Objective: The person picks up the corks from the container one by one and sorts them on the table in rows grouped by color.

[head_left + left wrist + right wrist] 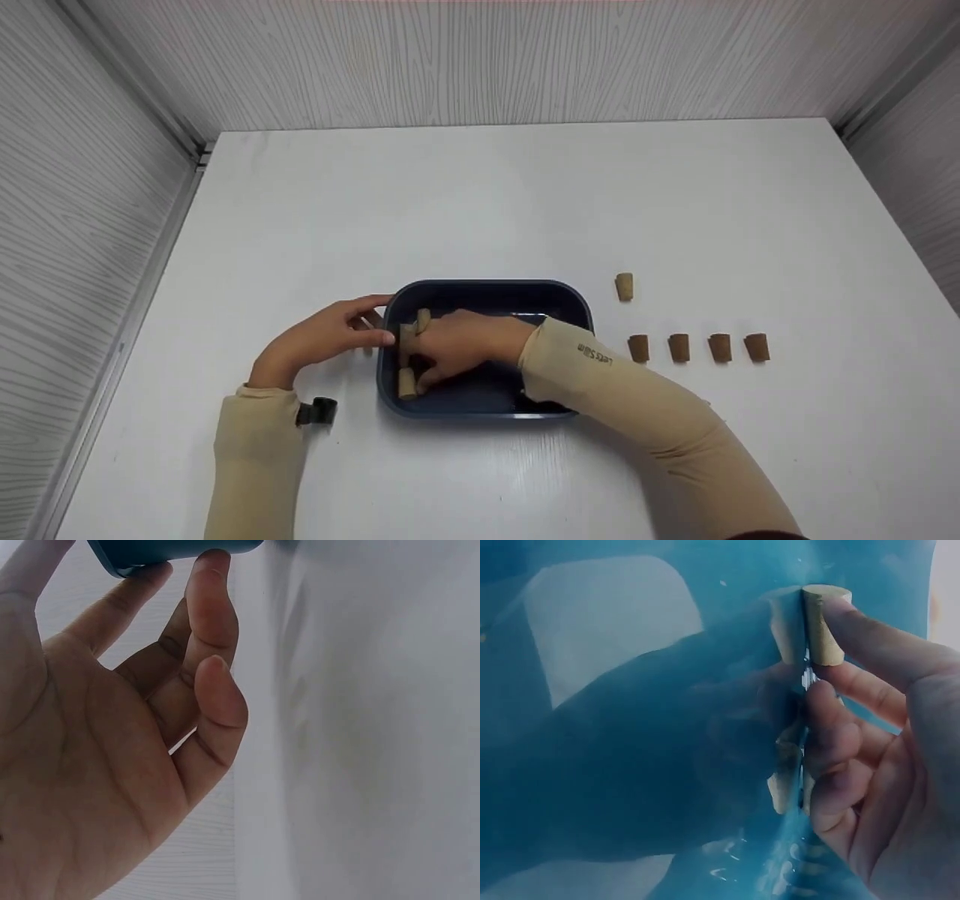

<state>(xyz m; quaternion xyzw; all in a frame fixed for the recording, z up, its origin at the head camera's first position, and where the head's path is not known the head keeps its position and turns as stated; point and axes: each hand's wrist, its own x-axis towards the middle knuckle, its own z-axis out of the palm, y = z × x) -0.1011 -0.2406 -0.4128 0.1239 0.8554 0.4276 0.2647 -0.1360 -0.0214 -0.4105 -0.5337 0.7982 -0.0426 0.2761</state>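
A dark blue rectangular box [487, 418] stands on the white table. My right hand [457, 341] reaches down inside it at the left end. In the right wrist view, its thumb and a finger pinch a tapered cork [825, 626] beside the glossy wall, which mirrors it. Another light cork [424, 320] shows in the box by the knuckles. My left hand [322, 334] holds the box's left side, the thumb at the rim and the fingers against the outer wall. In the left wrist view, fingertips [210, 604] touch the blue wall; the thumb tip is out of frame.
To the right of the box, several darker brown corks [679, 347] lie in a row. One lighter cork [625, 286] lies behind that row. Grey wood-grain panels [487, 67] border the table at the back and sides. A black wrist mount [322, 410] sticks out from the left sleeve.
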